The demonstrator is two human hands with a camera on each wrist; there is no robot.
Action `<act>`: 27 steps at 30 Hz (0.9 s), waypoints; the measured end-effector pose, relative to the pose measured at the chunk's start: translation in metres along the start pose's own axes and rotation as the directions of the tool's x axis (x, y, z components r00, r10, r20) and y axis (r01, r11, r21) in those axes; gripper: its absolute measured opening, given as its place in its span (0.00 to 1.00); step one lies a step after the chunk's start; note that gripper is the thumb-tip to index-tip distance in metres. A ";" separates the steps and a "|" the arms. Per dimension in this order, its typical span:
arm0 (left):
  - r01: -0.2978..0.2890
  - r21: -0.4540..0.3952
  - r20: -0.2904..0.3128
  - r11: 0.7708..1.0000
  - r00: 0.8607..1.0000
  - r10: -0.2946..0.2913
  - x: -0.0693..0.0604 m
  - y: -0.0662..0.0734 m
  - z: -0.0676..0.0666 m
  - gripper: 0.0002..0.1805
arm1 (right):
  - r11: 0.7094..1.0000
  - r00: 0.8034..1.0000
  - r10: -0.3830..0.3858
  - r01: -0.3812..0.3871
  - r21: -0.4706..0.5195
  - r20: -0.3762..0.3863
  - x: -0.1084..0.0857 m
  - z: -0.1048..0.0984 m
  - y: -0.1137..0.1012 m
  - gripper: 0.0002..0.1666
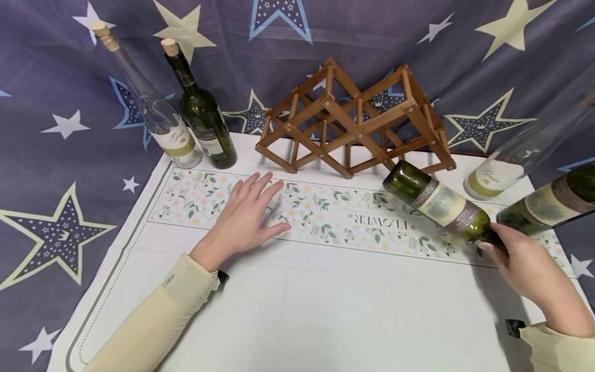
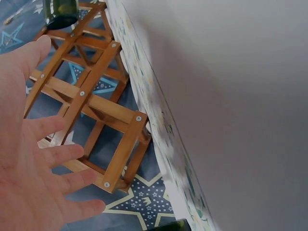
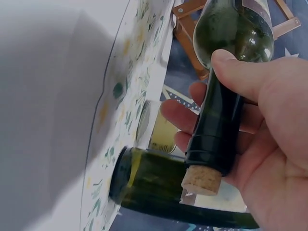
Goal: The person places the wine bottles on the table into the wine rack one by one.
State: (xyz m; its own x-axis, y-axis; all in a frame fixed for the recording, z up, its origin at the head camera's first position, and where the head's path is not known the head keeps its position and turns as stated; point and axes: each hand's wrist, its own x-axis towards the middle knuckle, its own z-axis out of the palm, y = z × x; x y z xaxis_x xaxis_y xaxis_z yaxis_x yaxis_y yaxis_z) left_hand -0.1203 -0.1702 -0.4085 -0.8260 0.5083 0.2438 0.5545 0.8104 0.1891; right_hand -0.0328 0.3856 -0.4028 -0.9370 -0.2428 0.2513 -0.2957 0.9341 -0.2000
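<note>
My right hand (image 1: 534,268) grips a green wine bottle (image 1: 439,201) by its neck, thumb on one side and fingers curled round the other. The bottle tilts, its base pointing toward a brown wooden wine rack (image 1: 359,136) at the back. In the right wrist view a cork (image 3: 202,180) plugs the mouth of the held bottle. My left hand (image 1: 246,217), fingers spread and holding nothing, is over the floral strip in front of the rack's left end. The left wrist view shows its palm side, with the rack (image 2: 82,93) beyond the fingertips.
At the back left stand a clear corked bottle (image 1: 172,137) and a dark green corked bottle (image 1: 204,116). Another clear bottle (image 1: 495,175) and a green bottle (image 1: 548,206) stand at the right. A star-patterned cloth (image 1: 37,170) hangs behind the white table (image 1: 325,310).
</note>
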 end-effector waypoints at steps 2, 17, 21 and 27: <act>0.004 0.001 0.005 1.000 1.000 -0.004 -0.002 -0.001 0.000 0.52 | 1.000 1.000 0.014 -0.014 0.001 -0.009 -0.001 0.000 0.002 0.26; 0.032 -0.002 0.033 0.999 0.999 -0.032 -0.009 -0.002 0.001 0.54 | 0.988 0.987 0.153 -0.153 -0.011 0.055 -0.004 0.003 0.012 0.29; 0.040 0.004 0.054 0.999 0.998 -0.040 -0.010 -0.002 0.001 0.56 | 0.982 0.978 0.190 -0.191 0.001 0.081 -0.002 0.006 0.011 0.31; 0.042 0.024 0.065 0.999 0.997 -0.044 -0.011 -0.001 0.001 0.58 | 0.968 0.962 0.249 -0.252 0.010 0.114 0.001 0.009 0.009 0.32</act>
State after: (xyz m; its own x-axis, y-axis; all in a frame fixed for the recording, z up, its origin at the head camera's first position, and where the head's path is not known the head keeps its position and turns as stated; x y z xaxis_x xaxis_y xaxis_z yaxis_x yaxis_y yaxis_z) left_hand -0.1120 -0.1768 -0.4123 -0.8543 0.4902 0.1726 0.5165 0.8379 0.1765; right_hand -0.0383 0.3917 -0.4126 -0.9960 -0.0304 0.0844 -0.0519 0.9625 -0.2664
